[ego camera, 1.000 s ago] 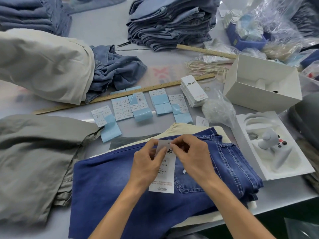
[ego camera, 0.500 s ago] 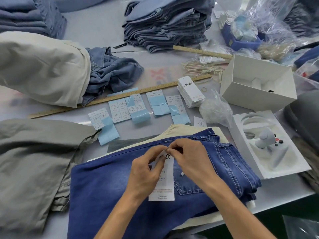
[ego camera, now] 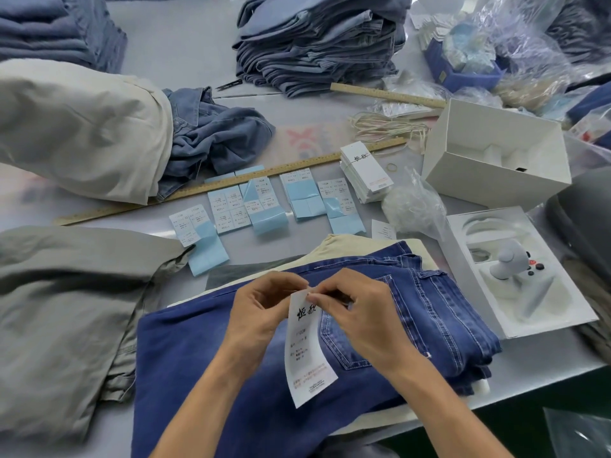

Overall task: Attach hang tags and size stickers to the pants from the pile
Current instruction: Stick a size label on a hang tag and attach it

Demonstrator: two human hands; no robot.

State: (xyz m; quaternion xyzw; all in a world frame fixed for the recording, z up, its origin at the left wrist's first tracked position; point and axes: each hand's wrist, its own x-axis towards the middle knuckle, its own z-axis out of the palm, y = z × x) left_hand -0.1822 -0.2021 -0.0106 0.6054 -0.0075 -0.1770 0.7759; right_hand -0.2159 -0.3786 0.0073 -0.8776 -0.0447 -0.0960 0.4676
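Hang tag held at its top edge by both hands, over folded blue jeans, lower centre of frame.

The left hand [ego camera: 261, 312] and right hand [ego camera: 360, 315] meet at the top of the long white paper hang tag with black lettering [ego camera: 307, 345], fingers of each pinched together on its upper edge; the tag hangs tilted above the folded dark blue denim jeans [ego camera: 205, 365] lying on the grey surface [ego camera: 185, 44]. Light blue sticker sheets with white size labels [ego camera: 264, 206] lie in a row mid-frame, below a long wooden ruler [ego camera: 228, 183]. A stack of white hang tags [ego camera: 365, 171] sits right of the sheets. A pile of folded grey-blue jeans [ego camera: 317, 38] occupies the upper centre.
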